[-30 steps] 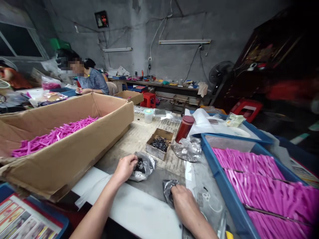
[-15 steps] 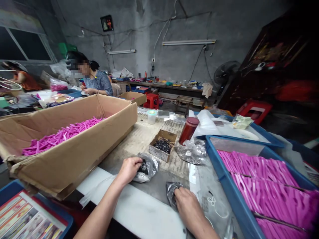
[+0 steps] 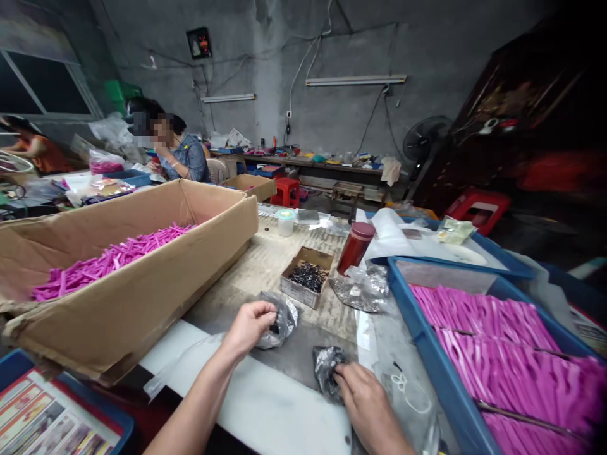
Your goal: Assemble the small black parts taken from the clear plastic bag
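My left hand (image 3: 251,325) is closed in a pinch above a clear plastic bag (image 3: 286,319) that holds small black pieces. What sits between its fingertips, if anything, is too small to make out. Farther right, my right hand (image 3: 367,398) has its fingers bent together at the mouth of a crumpled dark plastic bag (image 3: 325,370); the fingertips are partly hidden there. Beyond both hands stands a small open cardboard box (image 3: 303,294) with many small black pieces inside. Beside it lies another clear bag (image 3: 363,292) of small bits.
A long cardboard box (image 3: 142,303) of pink strips fills the left side. At right, a blue tray (image 3: 427,366) carries rows of pink pieces. A red-brown jar (image 3: 355,246), a lidded tub (image 3: 286,222) and white cord (image 3: 410,395) are on the table. A co-worker (image 3: 184,158) sits behind.
My left fingers have risen a little from the black pieces in the bag. My right hand has drawn back slightly at the dark bag. The co-worker's hand has lifted toward the face.
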A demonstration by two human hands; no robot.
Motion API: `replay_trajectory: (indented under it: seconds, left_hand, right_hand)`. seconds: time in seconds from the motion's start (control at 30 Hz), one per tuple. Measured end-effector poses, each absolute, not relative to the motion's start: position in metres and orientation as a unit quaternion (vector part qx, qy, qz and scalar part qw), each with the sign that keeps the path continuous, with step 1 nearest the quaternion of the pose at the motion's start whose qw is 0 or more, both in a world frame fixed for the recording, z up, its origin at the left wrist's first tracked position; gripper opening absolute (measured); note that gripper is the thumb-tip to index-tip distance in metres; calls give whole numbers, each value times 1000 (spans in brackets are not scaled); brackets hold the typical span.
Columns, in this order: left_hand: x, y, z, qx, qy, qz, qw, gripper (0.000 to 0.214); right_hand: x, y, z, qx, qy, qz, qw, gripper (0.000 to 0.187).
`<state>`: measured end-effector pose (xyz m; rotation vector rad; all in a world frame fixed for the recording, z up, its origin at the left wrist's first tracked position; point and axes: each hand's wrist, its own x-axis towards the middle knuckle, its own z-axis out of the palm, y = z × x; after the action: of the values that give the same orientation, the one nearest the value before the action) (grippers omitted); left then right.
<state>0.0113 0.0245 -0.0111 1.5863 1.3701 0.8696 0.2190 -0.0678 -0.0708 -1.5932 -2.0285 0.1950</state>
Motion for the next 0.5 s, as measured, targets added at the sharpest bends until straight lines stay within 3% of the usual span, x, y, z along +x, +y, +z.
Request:
replay_trajectory:
  seconds: [0.2,0.5]
  left_hand:
    - [37,6,-15,450,431,355,697,22]
    - [64,-11,-23,368,346,323,800,19]
  right_hand:
    - [220,-74,-56,-627,-686,178,321,18]
    - [216,-78,-45,-610,-558,353,439,15]
